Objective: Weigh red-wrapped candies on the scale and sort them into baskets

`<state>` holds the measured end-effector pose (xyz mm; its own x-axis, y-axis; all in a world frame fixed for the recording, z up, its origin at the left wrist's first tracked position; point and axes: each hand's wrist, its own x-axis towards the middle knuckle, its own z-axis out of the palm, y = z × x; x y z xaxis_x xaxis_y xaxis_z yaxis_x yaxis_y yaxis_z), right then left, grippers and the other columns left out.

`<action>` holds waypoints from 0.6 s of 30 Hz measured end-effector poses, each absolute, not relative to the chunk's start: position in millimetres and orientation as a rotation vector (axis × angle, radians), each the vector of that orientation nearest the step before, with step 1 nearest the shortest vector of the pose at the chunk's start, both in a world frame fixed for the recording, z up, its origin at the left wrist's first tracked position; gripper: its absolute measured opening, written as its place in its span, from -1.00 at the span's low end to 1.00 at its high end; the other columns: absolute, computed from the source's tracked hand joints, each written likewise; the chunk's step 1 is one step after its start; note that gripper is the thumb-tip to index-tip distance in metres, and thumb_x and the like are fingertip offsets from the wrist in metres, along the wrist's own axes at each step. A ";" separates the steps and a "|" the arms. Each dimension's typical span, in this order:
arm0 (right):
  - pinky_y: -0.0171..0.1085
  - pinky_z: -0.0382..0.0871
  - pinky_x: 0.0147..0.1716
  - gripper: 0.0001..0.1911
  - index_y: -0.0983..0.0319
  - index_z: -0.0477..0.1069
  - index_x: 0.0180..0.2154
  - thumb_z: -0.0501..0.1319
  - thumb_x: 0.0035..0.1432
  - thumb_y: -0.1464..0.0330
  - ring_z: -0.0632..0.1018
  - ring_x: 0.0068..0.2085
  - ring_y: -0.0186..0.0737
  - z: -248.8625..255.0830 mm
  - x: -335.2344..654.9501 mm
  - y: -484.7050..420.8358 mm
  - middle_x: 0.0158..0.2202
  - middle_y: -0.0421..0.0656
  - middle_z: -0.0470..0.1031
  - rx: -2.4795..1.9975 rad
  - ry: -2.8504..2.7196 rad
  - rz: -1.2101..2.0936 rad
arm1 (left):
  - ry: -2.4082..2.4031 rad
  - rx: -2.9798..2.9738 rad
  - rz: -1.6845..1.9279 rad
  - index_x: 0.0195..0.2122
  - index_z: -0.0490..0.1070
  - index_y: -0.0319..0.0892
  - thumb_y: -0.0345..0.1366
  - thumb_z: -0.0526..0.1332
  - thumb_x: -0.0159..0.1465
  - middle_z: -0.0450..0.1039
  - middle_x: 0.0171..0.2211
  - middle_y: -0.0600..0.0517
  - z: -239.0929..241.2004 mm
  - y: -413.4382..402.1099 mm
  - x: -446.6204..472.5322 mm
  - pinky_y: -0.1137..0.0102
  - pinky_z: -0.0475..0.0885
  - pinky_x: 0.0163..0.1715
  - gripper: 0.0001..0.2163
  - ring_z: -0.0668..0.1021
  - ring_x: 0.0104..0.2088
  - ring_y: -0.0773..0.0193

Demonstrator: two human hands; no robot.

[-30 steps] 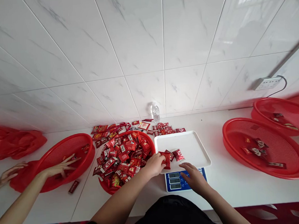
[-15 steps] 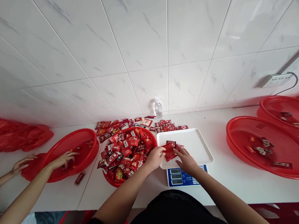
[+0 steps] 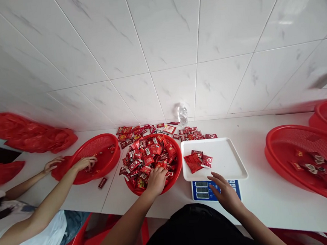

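Cannot tell whether gripping anything with the left hand (image 3: 157, 180) — set among the heaped red packets (image 3: 148, 159) in the round basket (image 3: 180, 159), with fingers bent down onto the wrappers. Holds the right hand (image 3: 224, 191) open and without a packet, with fingers spread over the scale's blue panel (image 3: 202, 190), close to the near edge of the white tray (image 3: 228, 151). On that tray, toward its left side: three packets (image 3: 193, 163), lying close together. Behind basket and tray, on the white table (image 3: 272, 208): loose packets (image 3: 194, 134) in a scattered row, near a clear bottle (image 3: 183, 116) upright by the tiled wall (image 3: 170, 31). Off to the left: a co-worker's hands (image 3: 84, 164) at another basket (image 3: 109, 153), with one dark red packet (image 3: 102, 182) lying on the table just beside it. To the right — well apart from the tray: a large basket (image 3: 278, 143), with a few packets (image 3: 319, 158) inside.
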<state>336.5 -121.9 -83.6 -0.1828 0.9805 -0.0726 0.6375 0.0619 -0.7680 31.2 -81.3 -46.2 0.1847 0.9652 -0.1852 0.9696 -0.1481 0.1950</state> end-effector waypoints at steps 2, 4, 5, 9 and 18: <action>-0.11 0.35 0.01 -0.62 0.07 0.34 0.01 -0.04 0.20 0.22 0.38 0.09 -0.07 -75.5 333.8 -118.4 0.14 -0.10 0.27 -1.574 -1.859 0.950 | 1.889 2.160 0.053 -0.23 0.43 -0.11 -0.30 -0.04 0.30 0.45 -0.25 -0.06 -39.4 -71.2 32.2 0.29 0.25 -0.14 -0.76 0.43 -0.18 0.15; -0.11 0.37 -0.03 -0.63 0.06 0.35 -0.01 -0.03 0.19 0.21 0.42 0.05 -0.08 -72.2 333.5 -116.4 0.13 -0.11 0.29 -1.561 -1.842 0.956 | 1.985 2.058 0.135 -0.30 0.41 -0.13 -0.25 -0.09 0.32 0.45 -0.34 -0.04 -31.4 -60.0 31.4 0.34 0.26 -0.26 -0.72 0.45 -0.28 0.18; -0.11 0.39 -0.05 -0.63 0.06 0.35 -0.01 -0.02 0.19 0.20 0.44 0.03 -0.08 -72.3 334.1 -116.1 0.12 -0.11 0.29 -1.567 -1.833 0.964 | 2.033 1.986 0.172 -0.30 0.39 -0.14 -0.22 -0.10 0.32 0.45 -0.37 -0.04 -27.7 -54.6 31.0 0.36 0.26 -0.31 -0.71 0.45 -0.33 0.20; -0.10 0.43 -0.10 -0.61 0.07 0.37 -0.02 -0.03 0.18 0.16 0.49 -0.05 -0.07 -77.2 337.2 -118.9 0.12 -0.10 0.31 -1.615 -1.831 1.012 | 2.037 1.785 0.339 -0.09 0.33 -0.16 -0.15 -0.13 0.33 0.48 -0.27 -0.05 -19.5 -39.1 33.8 0.42 0.28 -0.35 -0.67 0.48 -0.31 0.22; -0.16 0.47 -0.17 -0.62 0.06 0.40 -0.05 -0.01 0.16 0.16 0.51 -0.08 -0.09 -86.1 339.4 -122.3 0.08 -0.11 0.35 -1.616 -1.820 1.027 | 2.165 2.146 -0.323 -0.16 0.39 -0.14 -0.24 0.12 0.20 0.46 -0.17 -0.12 -38.2 -45.2 29.5 0.14 0.12 0.00 -0.78 0.38 -0.05 0.01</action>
<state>339.4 -122.3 -86.1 -0.1750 0.9777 -0.1160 0.6050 0.0138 -0.7961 29.5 -45.2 -38.2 -0.0182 0.9794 -0.2012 0.9954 -0.0012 -0.0956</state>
